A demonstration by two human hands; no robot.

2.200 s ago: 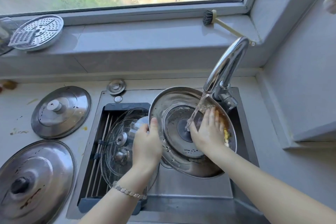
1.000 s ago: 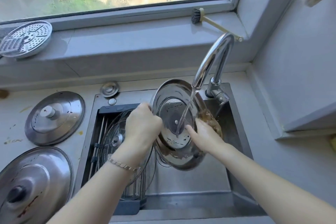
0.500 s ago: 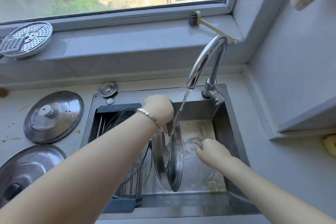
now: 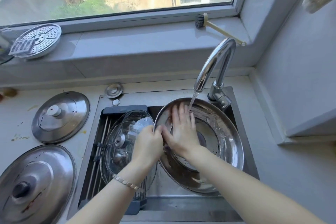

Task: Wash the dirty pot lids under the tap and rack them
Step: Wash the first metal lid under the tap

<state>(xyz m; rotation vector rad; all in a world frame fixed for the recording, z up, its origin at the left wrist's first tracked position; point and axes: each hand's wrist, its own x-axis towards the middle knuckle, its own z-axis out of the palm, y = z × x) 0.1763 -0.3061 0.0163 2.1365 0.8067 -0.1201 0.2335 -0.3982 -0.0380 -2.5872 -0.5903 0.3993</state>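
Observation:
A large steel pot lid is tilted over the sink, its hollow underside facing me. My left hand grips its left rim. My right hand lies flat with spread fingers on the lid's inner face. Water from the running tap falls onto the lid's top edge by my fingertips. Glass lids stand in the dark rack in the sink's left half. Two steel lids, a smaller lid and a stained larger lid, lie on the counter to the left.
A perforated steamer plate and a dish brush rest on the window sill. A small metal sink plug sits behind the sink. The wall stands close on the right. The counter shows food stains.
The lid was edge-on and upright in the sink with my right hand off it. It is turned hollow side up under the stream, and my right hand is pressed on its inside.

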